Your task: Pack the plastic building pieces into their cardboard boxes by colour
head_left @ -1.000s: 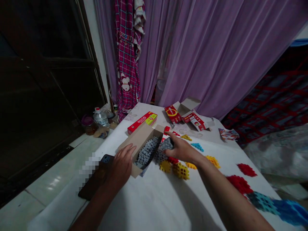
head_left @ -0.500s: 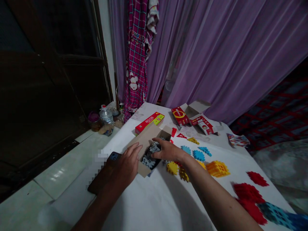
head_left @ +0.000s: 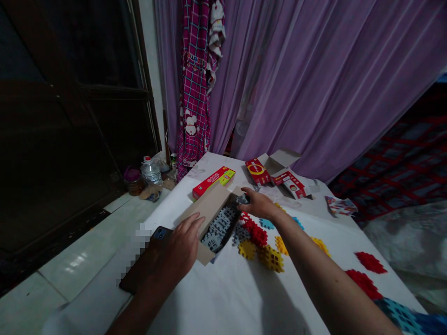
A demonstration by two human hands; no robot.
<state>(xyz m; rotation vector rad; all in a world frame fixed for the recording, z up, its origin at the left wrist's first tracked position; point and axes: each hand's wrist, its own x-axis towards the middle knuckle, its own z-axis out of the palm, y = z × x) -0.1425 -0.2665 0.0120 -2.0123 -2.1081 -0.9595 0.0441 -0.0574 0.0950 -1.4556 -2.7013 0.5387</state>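
Observation:
An open cardboard box [head_left: 206, 201] lies tilted on the white-covered table, its long flap folded out to the left. Grey interlocking toy blocks [head_left: 220, 226] fill its inside. My left hand [head_left: 184, 244] lies with fingers stretched over the flap's near edge, holding nothing. At the box's far end, my right hand [head_left: 260, 203] has thumb and fingers around a grey toy block [head_left: 241, 199]; its palm side is partly hidden. Beside the box are red toy blocks [head_left: 257, 235], a yellow gear-edged piece [head_left: 247, 250] and a yellow latticed block [head_left: 271, 258].
A dark phone [head_left: 143, 265] lies left of my left hand. Behind the box are a red and yellow carton [head_left: 213, 182] and opened red cartons [head_left: 258, 172]. Blue latticed pieces [head_left: 400, 314] sit at the right edge. A water bottle [head_left: 151, 171] stands on the floor.
My right hand has moved from the middle of the box to its far end, uncovering the grey blocks. My left hand stays on the flap. The view has shifted slightly.

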